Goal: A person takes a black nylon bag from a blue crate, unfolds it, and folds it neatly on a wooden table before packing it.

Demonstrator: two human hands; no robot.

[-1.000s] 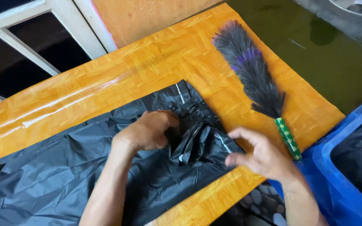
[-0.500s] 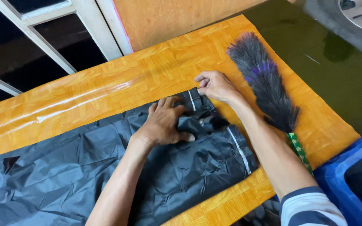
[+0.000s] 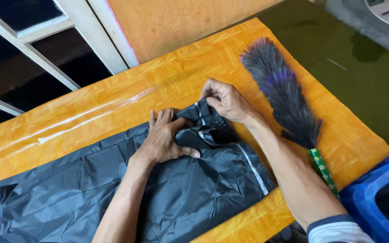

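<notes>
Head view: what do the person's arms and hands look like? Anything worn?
Both hands are bare: no gloves, rings or watch visible on the left hand or the right hand. The forearms are uncovered. Only the right arm shows clothing: a short sleeve at the bottom edge, light with a dark band at its hem.

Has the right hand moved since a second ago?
Yes. The right hand has gone from the near edge of the black garment to its far end, closer to the head of the feather duster, where it pinches the fabric.
</notes>
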